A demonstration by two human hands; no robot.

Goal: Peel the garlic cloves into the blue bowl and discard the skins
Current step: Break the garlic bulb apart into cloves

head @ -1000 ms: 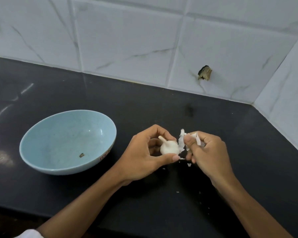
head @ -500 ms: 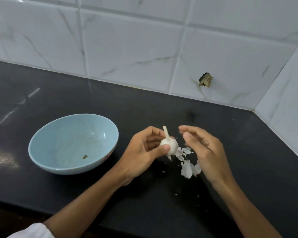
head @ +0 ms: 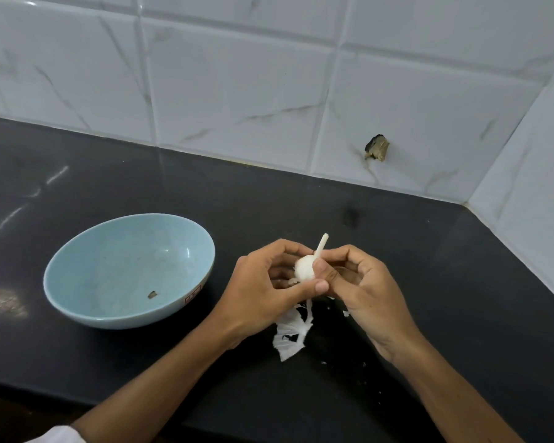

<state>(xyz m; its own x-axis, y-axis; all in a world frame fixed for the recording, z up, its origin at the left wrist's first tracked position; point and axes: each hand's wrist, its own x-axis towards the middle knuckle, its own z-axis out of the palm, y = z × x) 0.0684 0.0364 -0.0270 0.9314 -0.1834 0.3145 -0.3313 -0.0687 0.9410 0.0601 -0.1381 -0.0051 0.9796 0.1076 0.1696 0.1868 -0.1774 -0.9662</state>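
A white garlic bulb (head: 305, 267) with its stem pointing up sits between both my hands over the black counter. My left hand (head: 263, 292) grips the bulb from the left, thumb under it. My right hand (head: 362, 289) meets it from the right, its thumb pressed on the bulb's side and its fingers curled behind. Torn white skins (head: 291, 334) lie on the counter just below the hands. The blue bowl (head: 77, 292) stands to the left, holding only a small brown speck (head: 152, 294).
The black counter (head: 461, 314) ends at a white tiled wall behind and on the right, forming a corner. A chipped hole (head: 377, 148) marks the back wall. Small skin crumbs (head: 346, 313) lie scattered near the hands. The counter's front edge runs along the bottom left.
The skins my right hand pulled off have dropped onto the counter. That hand has come back to the bulb, which my left hand has turned stem up.
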